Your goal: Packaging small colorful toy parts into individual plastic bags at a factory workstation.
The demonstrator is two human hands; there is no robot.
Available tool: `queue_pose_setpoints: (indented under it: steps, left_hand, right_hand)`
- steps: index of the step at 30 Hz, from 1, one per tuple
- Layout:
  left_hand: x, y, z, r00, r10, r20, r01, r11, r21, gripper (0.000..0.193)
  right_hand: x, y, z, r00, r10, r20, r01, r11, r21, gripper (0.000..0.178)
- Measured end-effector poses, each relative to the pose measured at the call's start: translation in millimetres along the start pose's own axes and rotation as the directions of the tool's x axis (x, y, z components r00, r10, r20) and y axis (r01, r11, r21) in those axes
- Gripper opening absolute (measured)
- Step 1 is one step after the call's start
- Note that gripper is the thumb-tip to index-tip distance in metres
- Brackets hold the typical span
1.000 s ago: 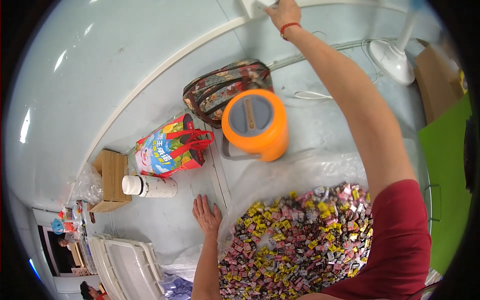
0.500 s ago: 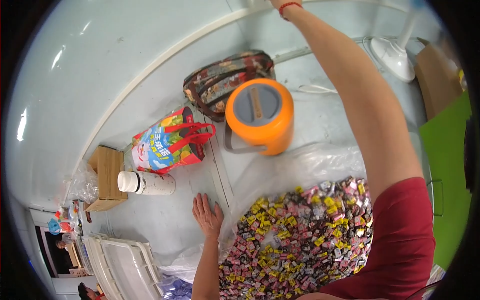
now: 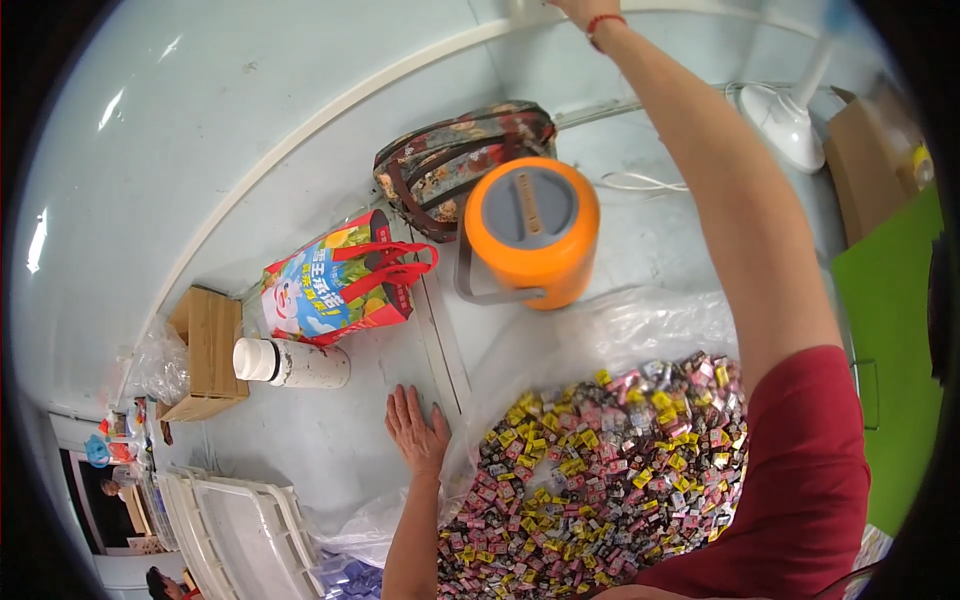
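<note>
My left hand (image 3: 418,435) lies flat on the pale table (image 3: 300,440), fingers stretched and a little spread, holding nothing. Just right of it spreads a large heap of small block-shaped pieces (image 3: 600,490) in pink, yellow and dark colours, on a clear plastic sheet or bag (image 3: 650,312). My right arm reaches far forward over the heap's right side. At the top edge, my right hand (image 3: 580,10), with a red bracelet at the wrist, is mostly cut off, so its fingers and anything in them are hidden.
Ahead stand an orange lidded bucket (image 3: 568,260), a patterned bag (image 3: 440,160), a colourful shopping bag (image 3: 345,290) and a white bottle (image 3: 310,364). A cardboard box (image 3: 215,345) and white trays (image 3: 235,520) are left. A white stand (image 3: 785,125) and green panel (image 3: 890,340) are right.
My right hand has shifted slightly to the right along the top edge. The view has moved a little. My left hand stays flat in the same place.
</note>
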State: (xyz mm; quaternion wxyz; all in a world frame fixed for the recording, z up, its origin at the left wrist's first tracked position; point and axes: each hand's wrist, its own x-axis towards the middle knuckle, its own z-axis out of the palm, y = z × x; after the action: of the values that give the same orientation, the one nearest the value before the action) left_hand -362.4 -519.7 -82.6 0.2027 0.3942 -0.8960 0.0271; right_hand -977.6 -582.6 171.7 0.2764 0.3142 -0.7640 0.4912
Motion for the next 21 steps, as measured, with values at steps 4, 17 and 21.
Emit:
queue_pose_setpoints:
  steps: [4,17,21]
  left_hand:
    - [-5,-13,-9,0.999,-0.028,0.016,0.027,0.998,0.050,0.052]
    - [-6,-13,4,1.000,-0.010,0.011,0.009,0.999,0.033,0.053]
    - [-6,-16,0,1.000,-0.015,0.016,0.014,0.999,0.043,0.053]
  right_hand:
    - [-26,-26,-5,0.998,-0.011,-0.064,0.007,0.998,-0.069,0.048]
    - [11,-31,-21,0.972,0.101,0.214,-0.068,0.986,-0.155,0.036]
    - [-25,-15,-44,0.969,-0.096,0.230,0.117,0.990,-0.079,0.046]
